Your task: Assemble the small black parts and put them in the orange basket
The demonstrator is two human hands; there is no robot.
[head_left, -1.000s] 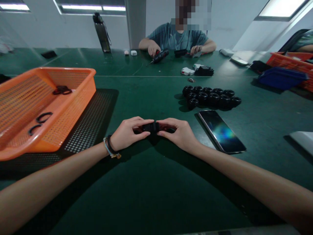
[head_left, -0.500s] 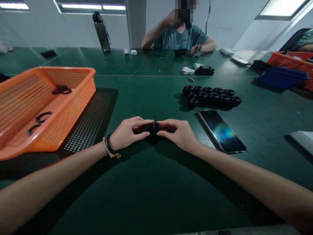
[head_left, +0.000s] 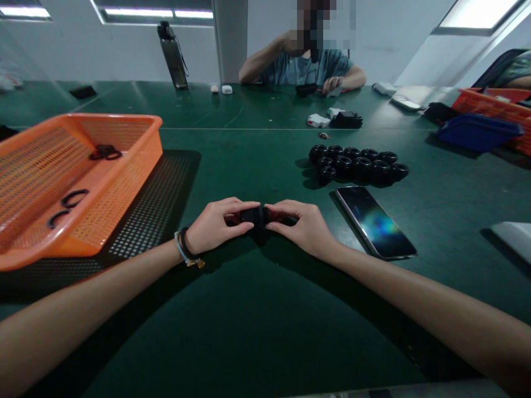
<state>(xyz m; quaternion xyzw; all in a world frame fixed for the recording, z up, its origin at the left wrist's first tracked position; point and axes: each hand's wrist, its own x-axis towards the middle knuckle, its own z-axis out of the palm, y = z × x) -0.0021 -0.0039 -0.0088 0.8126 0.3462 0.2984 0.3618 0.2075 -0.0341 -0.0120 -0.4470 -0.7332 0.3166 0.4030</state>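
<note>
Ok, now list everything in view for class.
table: one, green, foreground to back
held part: apparently one, black, centre
phone: one, dark-screened, right of centre
round parts: about eleven, black, beyond phone
near basket: one, orange, left
rings: several, black, inside near basket
far basket: one, orange-red, far right
bin: one, blue, far right
bottle: one, dark grey, far left
unclear items: several, black or white, far table
co-worker: one, blue-grey shirt, across table
wall: pale, background
bracelets: two, black and pale blue, left wrist
left grip: one, bare, held part's left end
right grip: one, bare, its right end
</note>
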